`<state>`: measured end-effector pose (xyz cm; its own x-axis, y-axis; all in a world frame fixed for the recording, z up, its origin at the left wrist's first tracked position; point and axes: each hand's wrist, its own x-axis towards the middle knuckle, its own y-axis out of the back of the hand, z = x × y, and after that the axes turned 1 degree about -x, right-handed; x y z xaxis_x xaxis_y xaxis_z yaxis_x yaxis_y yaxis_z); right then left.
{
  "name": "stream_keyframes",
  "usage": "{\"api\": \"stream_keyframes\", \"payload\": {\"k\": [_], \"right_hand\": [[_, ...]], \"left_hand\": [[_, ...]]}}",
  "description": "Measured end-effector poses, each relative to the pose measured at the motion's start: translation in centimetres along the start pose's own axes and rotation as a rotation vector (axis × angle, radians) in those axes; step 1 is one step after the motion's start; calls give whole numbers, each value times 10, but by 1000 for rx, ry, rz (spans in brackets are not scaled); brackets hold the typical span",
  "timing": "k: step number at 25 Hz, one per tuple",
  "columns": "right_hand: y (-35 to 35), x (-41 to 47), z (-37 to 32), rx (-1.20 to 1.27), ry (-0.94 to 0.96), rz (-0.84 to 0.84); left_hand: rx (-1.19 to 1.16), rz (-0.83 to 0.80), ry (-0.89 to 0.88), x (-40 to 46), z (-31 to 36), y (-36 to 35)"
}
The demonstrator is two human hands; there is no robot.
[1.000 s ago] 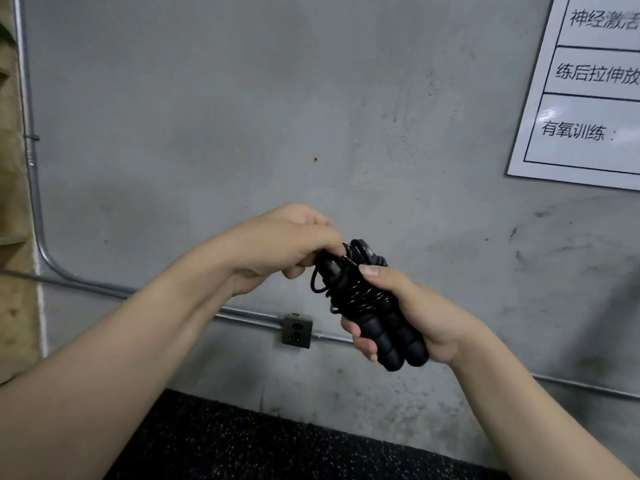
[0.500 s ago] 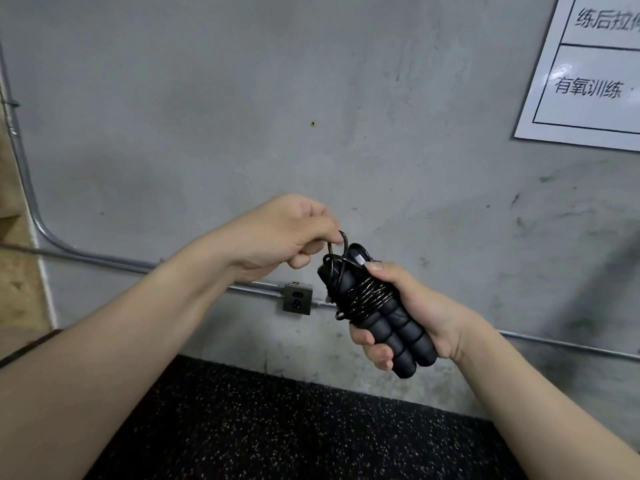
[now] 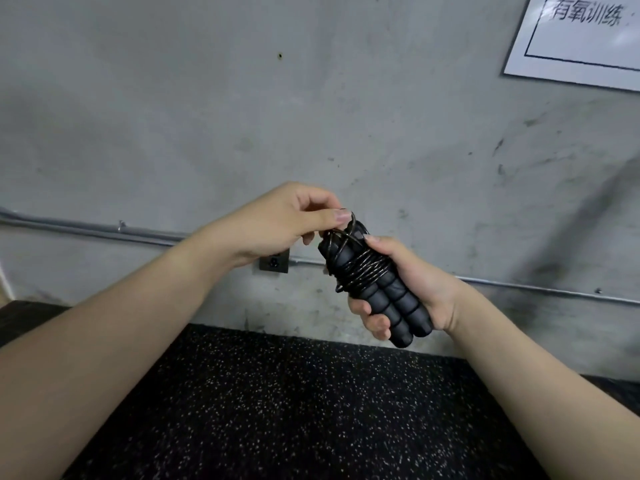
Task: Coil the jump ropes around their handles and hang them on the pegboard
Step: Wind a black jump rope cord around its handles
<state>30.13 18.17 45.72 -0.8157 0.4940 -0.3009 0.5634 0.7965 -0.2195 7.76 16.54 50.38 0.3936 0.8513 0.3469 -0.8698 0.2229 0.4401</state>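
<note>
The coiled jump rope was gripped by the right hand; its loose end was pinched by the left hand. "有氧训练" was printed on the wall sign.

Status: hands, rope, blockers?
Right hand grips both handles. Left hand pinches rope loop at top. Pegboard not in view.

Place looked like gym or training room: black speckled rubber floor, bare scuffed concrete wall, exposed metal conduit with junction box, white wall chart printed with aerobic-training heading in Chinese.
</note>
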Motion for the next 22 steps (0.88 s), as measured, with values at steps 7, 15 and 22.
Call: {"api": "stream_keyframes", "payload": {"k": [7, 15, 22], "right_hand": [[21, 11, 29, 59, -110, 121], [22, 20, 93, 376, 76, 257], [7, -17, 151, 13, 99, 643]], "left_hand": [[286, 102, -87, 20, -50, -25], [192, 64, -78, 37, -92, -64], [218, -220, 40, 2, -116, -105]]}}
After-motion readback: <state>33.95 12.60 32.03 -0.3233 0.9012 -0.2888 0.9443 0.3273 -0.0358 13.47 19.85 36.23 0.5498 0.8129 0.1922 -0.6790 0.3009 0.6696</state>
